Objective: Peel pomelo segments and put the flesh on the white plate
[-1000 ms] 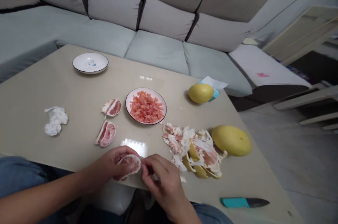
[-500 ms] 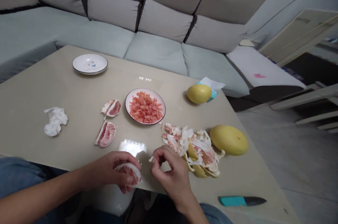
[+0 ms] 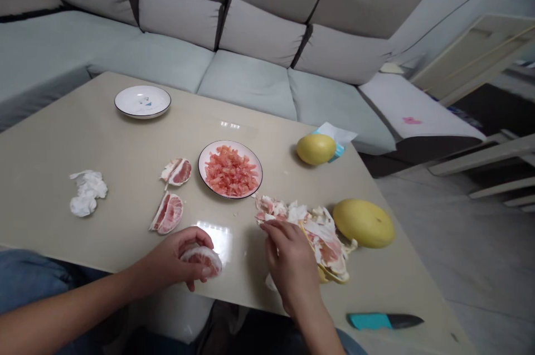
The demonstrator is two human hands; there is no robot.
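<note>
My left hand (image 3: 179,257) is wrapped round a pomelo segment (image 3: 203,259) with pink flesh and white membrane, just above the table's near edge. My right hand (image 3: 292,260) reaches over the near-left side of a heap of pomelo peel (image 3: 328,243). Its fingertips are pinched together; whatever may be between them is too small to make out. Beyond the hands stands a dark-rimmed plate (image 3: 202,168) with a mound of pink pomelo flesh (image 3: 232,172). To its left lie two more pomelo pieces (image 3: 168,214), partly in their white membrane, one farther piece (image 3: 179,172) beside the plate.
Two whole yellow pomelos (image 3: 363,223) (image 3: 315,149) rest on the right, the farther one against a tissue pack (image 3: 337,135). A knife (image 3: 384,321) with a turquoise handle lies near right. Crumpled tissue (image 3: 87,193) and another plate (image 3: 142,96) are on the left. A sofa (image 3: 246,79) stands behind.
My right hand has moved right and away from me, from beside the segment to the peel heap, carrying a small white scrap. My left hand has risen slightly, still holding the segment.
</note>
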